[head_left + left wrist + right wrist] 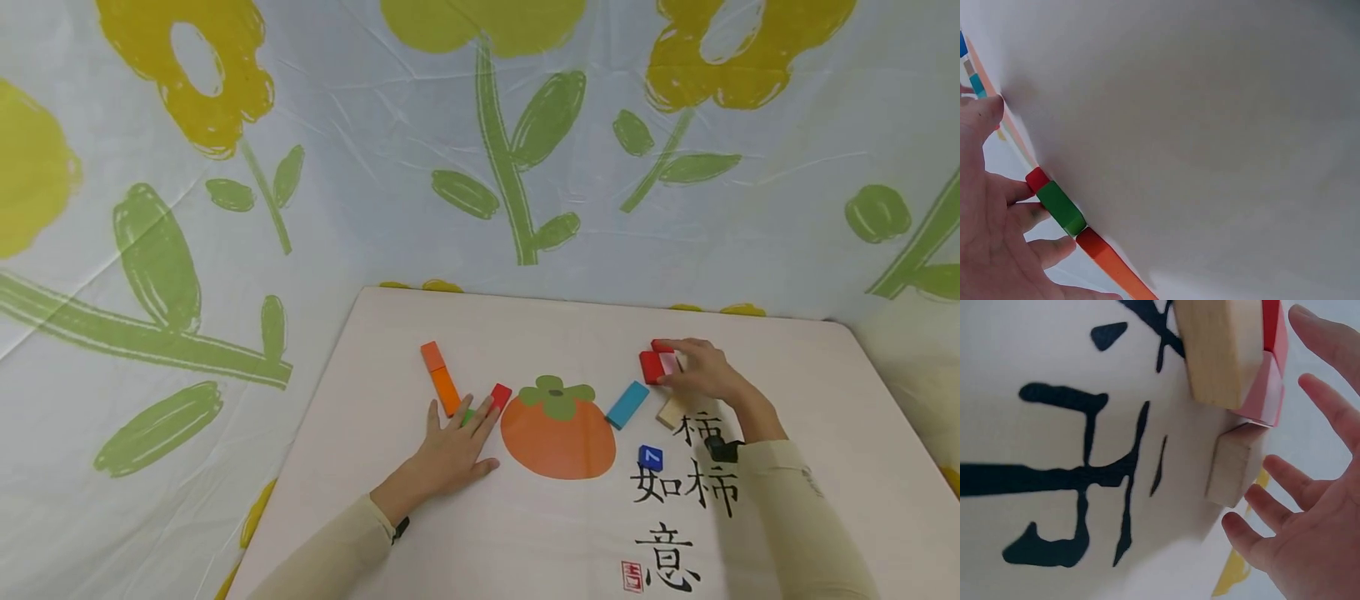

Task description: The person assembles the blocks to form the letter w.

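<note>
My left hand (452,457) lies with spread, straight fingers over a line of blocks. Under its fingers are a green block (1060,208) and a red block (500,396); two orange blocks (446,392) carry the line on toward the back left. My right hand (705,372) reaches over a small cluster at the back right, its fingers extended and apart. In that cluster are a red block (650,367), a pink block (1263,394) and a pale wooden block (1235,465). The thumb and index fingertips are right at the red pieces.
A light blue block (627,406) lies right of the printed persimmon. Nearer the cluster is a natural wood block (670,413), and a dark blue block marked 7 (650,457) sits below. A flower-printed curtain (585,233) surrounds the white table (540,542).
</note>
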